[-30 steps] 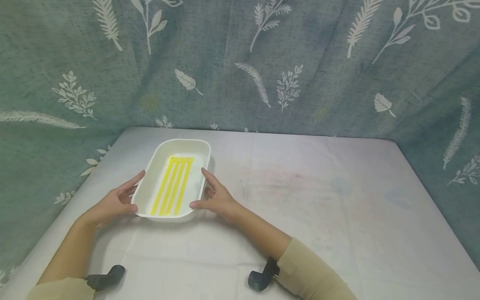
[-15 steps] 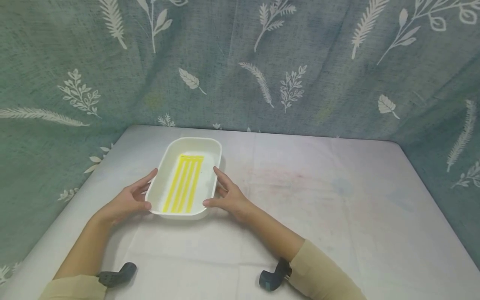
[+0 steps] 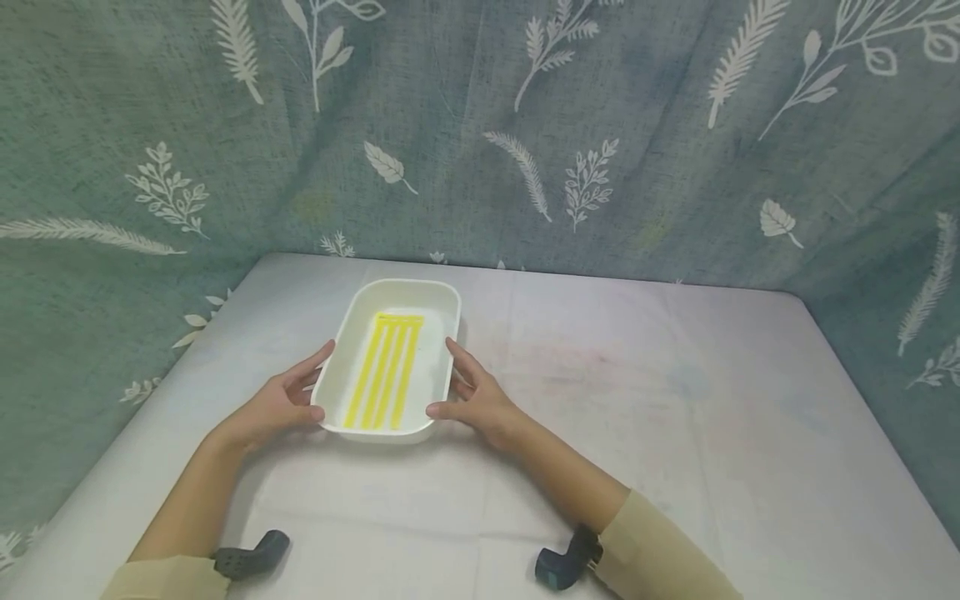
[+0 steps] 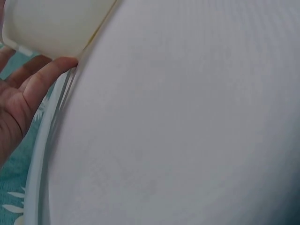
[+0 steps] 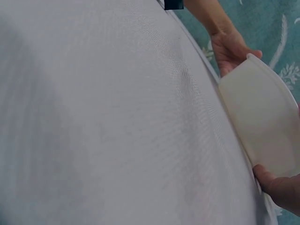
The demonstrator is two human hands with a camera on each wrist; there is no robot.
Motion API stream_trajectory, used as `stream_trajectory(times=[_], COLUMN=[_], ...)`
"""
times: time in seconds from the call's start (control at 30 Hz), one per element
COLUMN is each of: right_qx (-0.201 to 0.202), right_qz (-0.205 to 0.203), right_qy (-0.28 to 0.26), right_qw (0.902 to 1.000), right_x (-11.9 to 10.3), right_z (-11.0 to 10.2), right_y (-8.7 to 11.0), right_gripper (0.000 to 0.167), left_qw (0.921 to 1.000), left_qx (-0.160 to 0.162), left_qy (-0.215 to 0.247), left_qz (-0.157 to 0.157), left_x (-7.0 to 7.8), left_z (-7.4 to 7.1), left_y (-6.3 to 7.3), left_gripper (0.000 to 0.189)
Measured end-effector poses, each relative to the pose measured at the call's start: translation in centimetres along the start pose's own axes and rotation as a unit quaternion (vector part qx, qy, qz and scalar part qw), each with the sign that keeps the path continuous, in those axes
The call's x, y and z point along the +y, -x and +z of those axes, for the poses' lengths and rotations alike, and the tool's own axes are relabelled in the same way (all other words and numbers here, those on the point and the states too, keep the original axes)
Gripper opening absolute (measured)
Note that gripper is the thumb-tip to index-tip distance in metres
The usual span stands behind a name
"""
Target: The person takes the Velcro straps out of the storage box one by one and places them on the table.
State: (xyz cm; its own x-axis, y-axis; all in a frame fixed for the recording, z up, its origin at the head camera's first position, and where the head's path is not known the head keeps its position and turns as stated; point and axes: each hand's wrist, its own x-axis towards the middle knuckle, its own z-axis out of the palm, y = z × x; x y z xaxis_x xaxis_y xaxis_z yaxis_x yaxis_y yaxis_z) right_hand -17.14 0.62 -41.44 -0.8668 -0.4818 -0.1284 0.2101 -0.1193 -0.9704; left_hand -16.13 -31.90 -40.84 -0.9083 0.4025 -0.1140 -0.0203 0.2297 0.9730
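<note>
A white rectangular tray (image 3: 432, 375) with rounded corners and yellow stripes (image 3: 382, 375) on its inner floor is at the left-centre in the head view. My left hand (image 3: 273, 410) grips its left side near the front corner, thumb at the rim. On the opposite side my right hand (image 3: 486, 407) holds it the same way, fingers along the outer wall. The left wrist view catches the tray's outside (image 4: 51, 23) above the left hand (image 4: 28, 96). Both hands, right (image 5: 283, 191) and left (image 5: 228, 49), appear around the tray (image 5: 260, 115) in the right wrist view.
A white cloth (image 3: 600, 433) with faint pink and blue stains covers the table. Behind and beside it hangs a green-blue curtain (image 3: 450, 125) with white leaf prints. Dark wrist devices (image 3: 255, 557) sit at both sleeves.
Both hands have carried the tray to the right in the head view, keeping the same hold. The background has shifted slightly as well.
</note>
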Motion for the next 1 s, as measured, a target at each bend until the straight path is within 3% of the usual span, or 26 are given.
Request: stream_trajectory(times=[0.3, 0.8, 1.0], right_qx=[-0.002, 0.006, 0.013], right_qz=[0.006, 0.011, 0.009], right_qy=[-0.001, -0.014, -0.025], right_qw=[1.0, 0.9998, 0.9996], right_x=[0.3, -0.3, -0.3], right_z=[-1.1, -3.1, -4.3], right_y=[0.8, 2.3, 3.1], right_gripper=[0.1, 0.102, 0.104], left_qw=[0.9996, 0.9999, 0.9994], left_qx=[0.011, -0.003, -0.016], left_qy=[-0.018, 0.004, -0.007], left_qz=[-0.02, 0.009, 0.029], left_x=[0.1, 0.6, 0.8], left_z=[1.6, 3.8, 4.9], left_y=[-0.3, -1.5, -2.3], left_gripper=[0.097, 0.097, 0.098])
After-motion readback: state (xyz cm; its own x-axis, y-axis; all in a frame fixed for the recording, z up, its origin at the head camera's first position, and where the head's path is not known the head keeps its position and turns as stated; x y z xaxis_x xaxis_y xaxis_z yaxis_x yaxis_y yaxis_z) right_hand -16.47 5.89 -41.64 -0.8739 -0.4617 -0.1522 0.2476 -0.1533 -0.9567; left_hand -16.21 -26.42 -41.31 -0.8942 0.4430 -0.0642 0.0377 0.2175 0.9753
